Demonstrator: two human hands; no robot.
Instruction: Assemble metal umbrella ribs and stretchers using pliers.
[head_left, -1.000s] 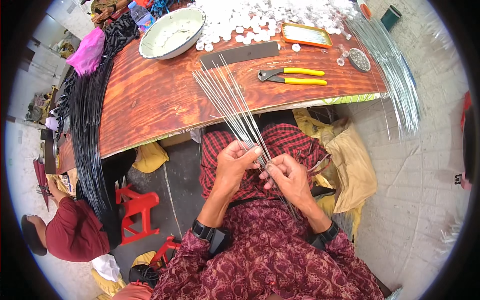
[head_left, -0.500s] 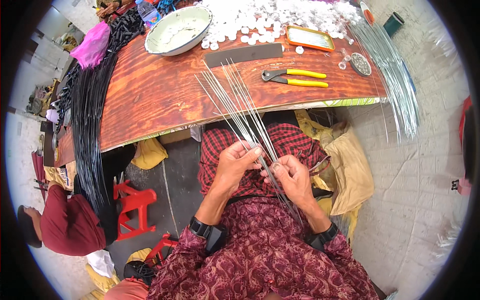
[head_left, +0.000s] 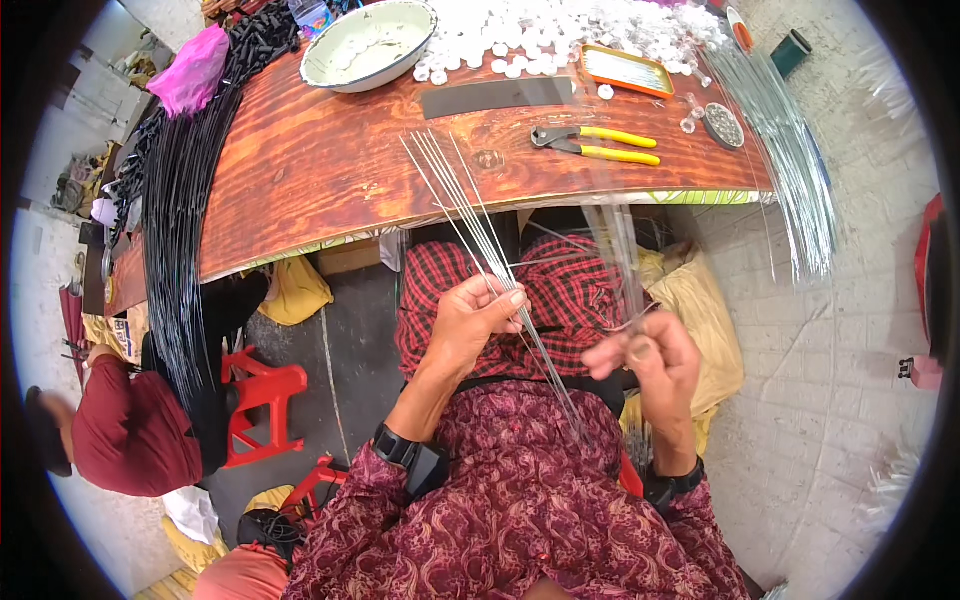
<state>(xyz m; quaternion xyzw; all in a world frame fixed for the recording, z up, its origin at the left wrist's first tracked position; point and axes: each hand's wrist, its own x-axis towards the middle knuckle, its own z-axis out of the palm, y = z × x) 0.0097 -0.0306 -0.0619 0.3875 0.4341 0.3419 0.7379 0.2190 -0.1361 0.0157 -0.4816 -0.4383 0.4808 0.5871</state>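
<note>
My left hand (head_left: 478, 318) is closed around a bundle of thin, silvery metal wires (head_left: 465, 205). The wires fan out upward toward the table edge, and their lower ends reach down over my lap. Apart from it, on the right, my right hand (head_left: 655, 365) is pinched and smeared by motion. A few blurred wires (head_left: 625, 250) rise from its fingers. On the table ahead lie cutting pliers (head_left: 597, 144) with yellow handles.
A dark flat strip (head_left: 498, 96), an enamel basin (head_left: 370, 48), many small clear pieces (head_left: 515, 68) and an orange-rimmed tray (head_left: 628, 72) occupy the wooden table (head_left: 320, 170). Black rods (head_left: 180, 240) hang off its left, silvery wires (head_left: 790, 170) off its right. Another person (head_left: 135, 430) sits left.
My right hand has moved right, away from my left hand, taking some of the wires along. The bundle in my left hand is thinner.
</note>
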